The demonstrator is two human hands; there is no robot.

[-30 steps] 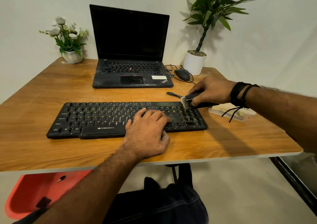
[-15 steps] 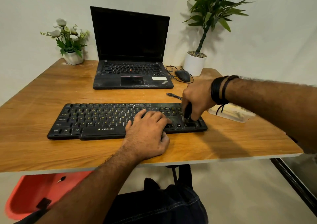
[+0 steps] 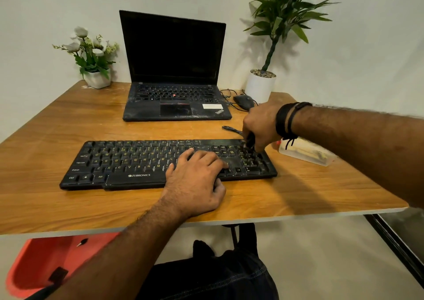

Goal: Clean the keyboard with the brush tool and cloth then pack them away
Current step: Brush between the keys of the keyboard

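The black Zebronics keyboard [image 3: 167, 162] lies across the near centre of the wooden desk [image 3: 68, 208]. Left hand [image 3: 195, 180] rests flat on its right-centre keys, fingers spread. Right hand [image 3: 261, 125] has its grip pinching the black brush tool [image 3: 250, 141], tip on the far-right numeric keys.

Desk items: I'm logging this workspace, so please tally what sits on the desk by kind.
Keyboard: 1
Laptop: 1
Mouse: 1
Potted plants: 2
Brush: 1
Clear case: 1
Total: 7
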